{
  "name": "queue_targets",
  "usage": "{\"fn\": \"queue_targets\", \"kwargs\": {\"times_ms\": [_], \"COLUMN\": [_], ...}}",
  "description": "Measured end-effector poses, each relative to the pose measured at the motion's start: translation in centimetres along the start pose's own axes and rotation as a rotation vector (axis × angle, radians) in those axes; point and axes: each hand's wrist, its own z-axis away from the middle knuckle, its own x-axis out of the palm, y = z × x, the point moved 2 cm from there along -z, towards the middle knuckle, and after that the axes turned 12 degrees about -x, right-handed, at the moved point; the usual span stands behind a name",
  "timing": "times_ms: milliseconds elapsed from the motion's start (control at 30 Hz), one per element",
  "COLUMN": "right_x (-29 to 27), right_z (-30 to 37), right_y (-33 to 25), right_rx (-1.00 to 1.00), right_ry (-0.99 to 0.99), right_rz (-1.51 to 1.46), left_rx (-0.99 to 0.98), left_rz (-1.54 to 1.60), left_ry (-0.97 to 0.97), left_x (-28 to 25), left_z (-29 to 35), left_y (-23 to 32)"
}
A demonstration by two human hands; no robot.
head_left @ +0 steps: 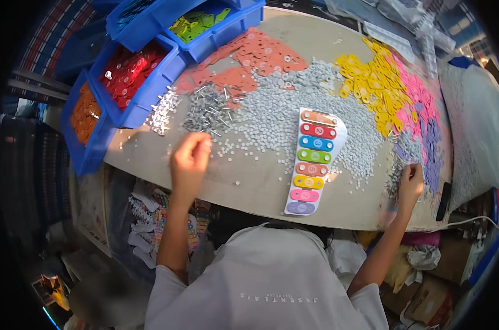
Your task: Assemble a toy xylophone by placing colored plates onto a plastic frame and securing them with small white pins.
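Note:
A white board (338, 133) lies on the table before me, broad at its far end and narrow at its near end. Down it runs a row of coloured strips, from an orange one (318, 118) to a purple one (300, 207), most with round studs at both ends. My left hand (190, 163) is closed in a pinch just nearer than a heap of metal pins (205, 107); what its fingertips hold, if anything, is too small to name. On the right, my right hand (412, 184) pinches beside a smaller pile of metal pieces (395, 173), its fingertips partly hidden.
Small whitish round caps (282, 113) spread over the table's middle. Coral strips (260, 52), yellow strips (378, 88) and purple strips (432, 148) lie behind and right. Blue bins (145, 104) stand at left, one with red strips (131, 74). A bulging translucent bag (472, 126) sits far right.

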Motion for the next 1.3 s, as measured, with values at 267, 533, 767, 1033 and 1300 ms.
{"fn": "queue_targets", "kwargs": {"times_ms": [267,533,767,1033,1300], "right_x": [-1.3,-0.7,1.0,3.0,2.6], "right_z": [1.5,4.2,5.4,7.2,7.6], "right_y": [-6.7,-15.8,-20.2,-21.0,-21.0], "right_rx": [0.047,-0.129,-0.308,-0.410,-0.554], "right_ry": [0.161,-0.005,-0.003,-0.031,-0.084], "right_rz": [-0.329,-0.561,-0.743,-0.733,-0.601], "left_rx": [0.127,0.361,0.093,-0.018,-0.260], "left_rz": [-0.333,-0.528,0.244,0.363,0.432], "left_ry": [0.392,0.465,-0.104,-0.398,-0.720], "left_x": [-7.1,-5.1,-0.5,5.5,8.0], "left_z": [-7.8,-9.4,-3.3,2.9,3.7], "left_y": [-3.7,-3.7,1.1,4.7,4.6]}}
